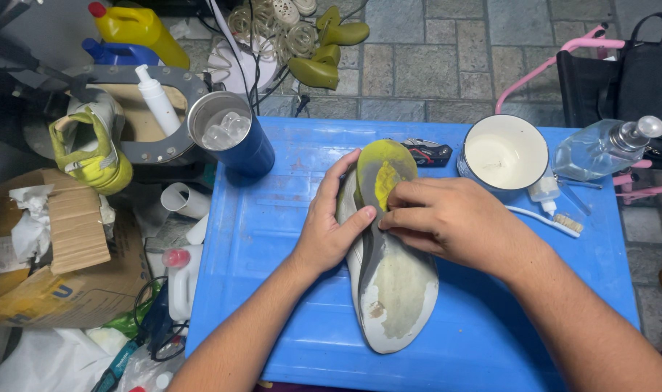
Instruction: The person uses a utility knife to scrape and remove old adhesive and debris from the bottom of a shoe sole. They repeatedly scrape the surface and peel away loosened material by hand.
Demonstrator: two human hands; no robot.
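A white shoe (393, 290) lies sole-up on the blue plastic table (273, 247), its worn yellow-grey outsole facing me. My left hand (331, 225) grips the shoe's left side near the heel, thumb laid across the sole. My right hand (451, 218) presses on the sole from the right, fingertips pinched at a yellow patch of the heel (385, 181). Whether something small sits between those fingertips is hidden.
On the table: a blue tumbler with ice (233, 134), a white bowl (504, 154), a toothbrush (545, 220), a small dropper bottle (545, 191), a clear pump bottle (607, 149), a folding tool (425, 151). To the left: a yellow-white shoe (91, 149), cardboard box (62, 254), bottles.
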